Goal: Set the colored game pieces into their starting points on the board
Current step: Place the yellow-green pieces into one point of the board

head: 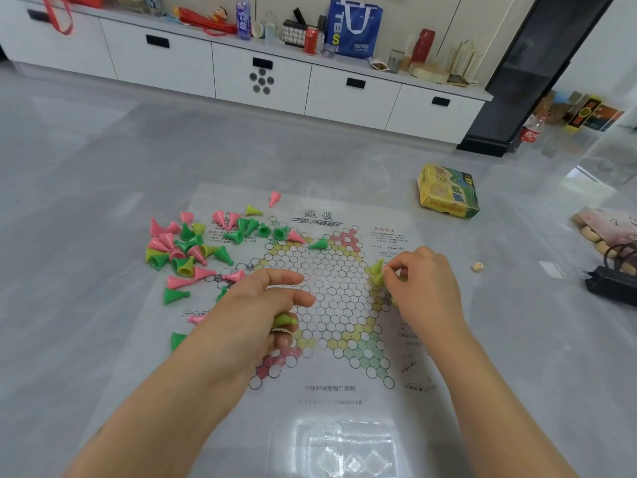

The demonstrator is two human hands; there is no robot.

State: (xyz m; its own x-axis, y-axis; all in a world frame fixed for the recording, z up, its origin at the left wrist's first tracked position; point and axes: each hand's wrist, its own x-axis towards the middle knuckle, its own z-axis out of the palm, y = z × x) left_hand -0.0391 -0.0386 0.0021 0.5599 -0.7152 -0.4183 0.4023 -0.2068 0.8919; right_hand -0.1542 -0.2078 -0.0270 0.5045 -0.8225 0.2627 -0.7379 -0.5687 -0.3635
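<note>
Clear plastic tray, nearest, on the lower edge of the paper board; nothing visible in it. Board is a printed star of circles, flat on grey floor.

Left hand over the board's left side: lower fingers curled on a yellow-green cone piece, index and middle fingers extended.

Right hand at the right star point, fingertips pinching a yellow-green piece upright there; more of that colour under the hand, count unclear.

Loose pile of cone pieces, pink, green and yellow-green, mostly tipped over, spread off the board's upper left. 1 green piece lies near the top.

Small die right of the board. Yellow game box beyond it, contents not visible. Low white cabinet along the far wall, its top cluttered: red can, blue bag.
</note>
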